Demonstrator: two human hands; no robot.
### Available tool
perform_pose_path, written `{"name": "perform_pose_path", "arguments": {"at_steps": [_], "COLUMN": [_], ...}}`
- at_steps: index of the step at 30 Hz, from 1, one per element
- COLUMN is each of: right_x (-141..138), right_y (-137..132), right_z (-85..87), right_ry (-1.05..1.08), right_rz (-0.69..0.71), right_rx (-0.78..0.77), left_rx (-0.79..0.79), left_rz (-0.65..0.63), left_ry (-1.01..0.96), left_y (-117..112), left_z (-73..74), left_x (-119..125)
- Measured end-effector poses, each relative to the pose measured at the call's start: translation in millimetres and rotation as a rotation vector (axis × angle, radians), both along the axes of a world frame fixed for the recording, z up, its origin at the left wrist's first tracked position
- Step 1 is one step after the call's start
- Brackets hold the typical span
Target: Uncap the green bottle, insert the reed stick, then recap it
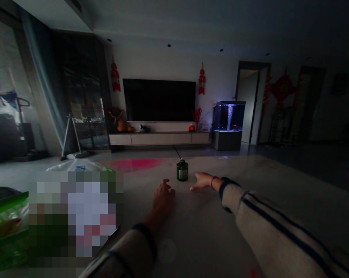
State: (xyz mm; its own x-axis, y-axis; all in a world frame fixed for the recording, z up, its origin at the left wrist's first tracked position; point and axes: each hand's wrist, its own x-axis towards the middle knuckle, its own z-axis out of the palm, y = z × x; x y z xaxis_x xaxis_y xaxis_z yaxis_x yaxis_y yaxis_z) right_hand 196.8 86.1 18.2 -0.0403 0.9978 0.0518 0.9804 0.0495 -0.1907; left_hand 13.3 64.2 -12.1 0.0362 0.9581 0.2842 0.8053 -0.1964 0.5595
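A small green glass bottle (182,172) stands upright on the pale tabletop (203,227), with a thin dark stick rising from its neck and a label on its front. To its right, my right hand (202,180) is held with thumb and fingers apart, not touching it. My left hand (163,196) is on the near left side of the bottle, fingers spread and slightly bent, also apart from it. Neither hand holds anything.
At the left, a green plastic basket (8,247) and a clear plastic bag (76,165) lie beside a blurred-out patch. Beyond the table are a TV cabinet (160,139), a television (160,100) and a lit fish tank (229,117). The room is dim.
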Motion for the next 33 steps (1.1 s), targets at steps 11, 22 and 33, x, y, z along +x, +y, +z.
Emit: {"name": "perform_pose_path", "arguments": {"at_steps": [11,22,33], "right_x": [20,5,16], "right_y": [-24,-37,-27], "right_z": [2.2,6.2,2.0], "right_ry": [-0.019,-0.352,-0.710], "right_rz": [0.184,0.172,0.218], "right_rx": [0.004,0.195,0.481], "left_rx": [0.213,0.477,0.280], "left_rz": [-0.040,-0.123,-0.051], "left_ry": [0.300,0.631,0.761], "left_y": [-15,-2,-1], "left_z": [8.1,13.2,13.0], "left_x": [10,-16,-15]}}
